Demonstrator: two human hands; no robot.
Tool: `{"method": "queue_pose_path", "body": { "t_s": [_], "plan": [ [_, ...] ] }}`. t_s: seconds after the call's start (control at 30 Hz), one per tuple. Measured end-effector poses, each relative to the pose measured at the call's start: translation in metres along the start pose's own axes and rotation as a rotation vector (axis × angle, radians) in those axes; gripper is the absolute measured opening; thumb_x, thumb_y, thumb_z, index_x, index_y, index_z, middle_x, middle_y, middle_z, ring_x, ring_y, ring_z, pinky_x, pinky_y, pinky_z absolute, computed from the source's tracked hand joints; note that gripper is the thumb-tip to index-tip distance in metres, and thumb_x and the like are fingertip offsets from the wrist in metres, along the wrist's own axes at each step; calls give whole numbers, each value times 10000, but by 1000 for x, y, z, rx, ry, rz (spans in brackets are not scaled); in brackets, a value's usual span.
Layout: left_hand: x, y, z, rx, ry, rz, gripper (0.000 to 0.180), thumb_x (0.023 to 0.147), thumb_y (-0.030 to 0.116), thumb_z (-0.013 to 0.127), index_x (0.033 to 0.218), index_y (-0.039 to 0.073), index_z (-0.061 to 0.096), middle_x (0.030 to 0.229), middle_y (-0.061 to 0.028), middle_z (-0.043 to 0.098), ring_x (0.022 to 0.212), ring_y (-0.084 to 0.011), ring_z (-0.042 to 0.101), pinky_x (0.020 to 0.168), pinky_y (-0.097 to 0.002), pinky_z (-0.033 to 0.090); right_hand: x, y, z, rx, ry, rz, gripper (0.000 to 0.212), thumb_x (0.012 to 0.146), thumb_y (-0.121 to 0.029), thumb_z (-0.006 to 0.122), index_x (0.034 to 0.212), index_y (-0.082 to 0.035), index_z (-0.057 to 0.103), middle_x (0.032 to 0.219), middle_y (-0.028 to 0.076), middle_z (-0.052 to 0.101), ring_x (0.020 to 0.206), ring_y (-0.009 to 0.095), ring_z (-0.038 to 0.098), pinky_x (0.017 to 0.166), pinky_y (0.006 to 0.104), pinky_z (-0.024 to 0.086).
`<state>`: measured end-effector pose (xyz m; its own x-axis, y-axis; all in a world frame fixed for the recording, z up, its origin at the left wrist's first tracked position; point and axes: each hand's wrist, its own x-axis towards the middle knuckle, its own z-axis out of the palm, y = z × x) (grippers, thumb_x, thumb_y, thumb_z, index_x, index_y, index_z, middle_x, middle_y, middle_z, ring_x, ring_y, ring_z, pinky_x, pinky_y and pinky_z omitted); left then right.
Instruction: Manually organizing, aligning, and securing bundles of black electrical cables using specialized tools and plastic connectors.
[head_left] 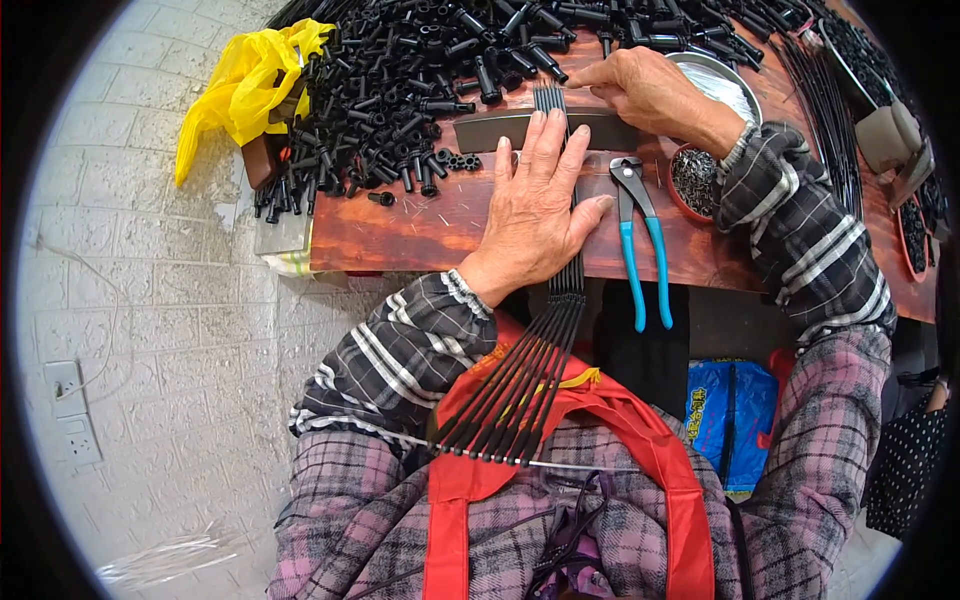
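Note:
My left hand (pixel 535 205) lies flat, fingers stretched, on a row of thin black rods (pixel 530 375) that look like umbrella ribs. The rods run from my lap up over the table's edge, their lower ends fanned out and strung on a metal wire (pixel 580 467). Their thin bare tips (pixel 548 97) stick out past a dark flat bar (pixel 485 131), which crosses under my left fingers. At these tips is my right hand (pixel 655 95), its index finger stretched toward them and the other fingers curled, partly hidden; I see nothing held in it.
Blue-handled pliers (pixel 640 235) overhang the table's front edge. A bowl of small metal pieces (pixel 692 180) and a round metal dish (pixel 725 85) stand right. Black tubular parts (pixel 400 100) are heaped at the back left, beside a yellow plastic bag (pixel 245 85). More black rods (pixel 825 110) lie right.

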<state>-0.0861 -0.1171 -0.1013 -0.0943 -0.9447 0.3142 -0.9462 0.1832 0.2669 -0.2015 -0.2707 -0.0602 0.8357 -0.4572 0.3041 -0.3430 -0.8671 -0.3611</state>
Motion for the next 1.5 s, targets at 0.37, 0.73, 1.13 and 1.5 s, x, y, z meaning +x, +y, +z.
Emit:
{"method": "queue_pose_path", "body": {
  "t_s": [0.37, 0.73, 1.13, 1.5],
  "plan": [
    [0, 0, 2, -11, 21, -1, 621, 758, 342, 555, 1251, 43, 325, 1332, -189, 218, 1260, -316, 171, 963, -547, 154, 2, 6, 4, 99, 36, 1, 221, 731, -103, 511, 910, -96, 641, 820, 161, 604, 772, 322, 575, 683, 366, 456],
    [-1, 0, 1, -29, 1, -7, 599, 771, 349, 538, 1252, 57, 335, 1337, -188, 209, 1263, -319, 161, 968, -542, 144, 2, 6, 6, 130, 47, -5, 232, 723, -82, 501, 907, -95, 641, 905, 143, 599, 812, 308, 570, 721, 365, 450],
    [-1, 1, 0, -29, -1, -6, 590, 772, 347, 541, 1249, 61, 344, 1336, -194, 208, 1261, -326, 164, 967, -544, 144, 7, 13, 8, 129, 73, -79, 248, 704, -73, 515, 914, -111, 641, 723, 183, 593, 667, 325, 582, 610, 370, 464],
    [0, 2, 1, -11, 3, 1, 581, 768, 350, 542, 1238, 60, 361, 1332, -200, 210, 1258, -330, 166, 967, -542, 148, 11, 26, 16, 120, -24, -50, 270, 655, 15, 499, 882, -28, 639, 721, 193, 593, 655, 237, 583, 611, 320, 446]
  ]
}}
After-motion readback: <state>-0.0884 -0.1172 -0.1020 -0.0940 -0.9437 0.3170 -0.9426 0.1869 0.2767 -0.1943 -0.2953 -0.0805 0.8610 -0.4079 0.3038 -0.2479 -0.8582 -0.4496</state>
